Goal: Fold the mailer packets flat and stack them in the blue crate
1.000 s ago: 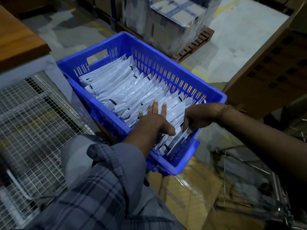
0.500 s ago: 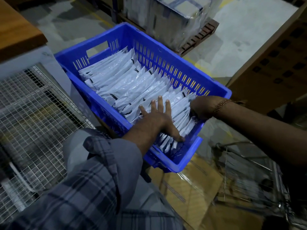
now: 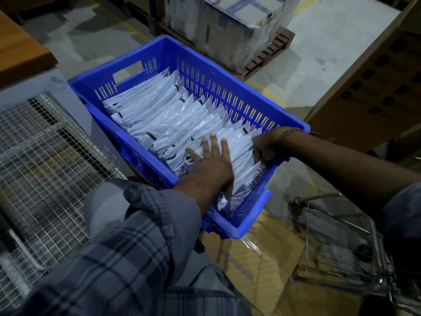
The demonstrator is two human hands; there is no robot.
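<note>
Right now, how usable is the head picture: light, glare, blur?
Head view: dim overall; blue crate and mailer packets readable; glare on wrapped pallet load; wire trolley blurred; edges bowed by wide angle.

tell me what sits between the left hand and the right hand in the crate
In the head view, upright white mailer packets fill the gap between the left hand and the right hand, inside the blue crate.

the blue crate (image 3: 230, 103) is smooth moulded plastic with slotted walls. the mailer packets (image 3: 173, 117) are glossy, crinkled white plastic film. the sleeve (image 3: 127, 242) is soft plaid cloth, the mesh panel (image 3: 45, 160) bare metal wire.
</note>
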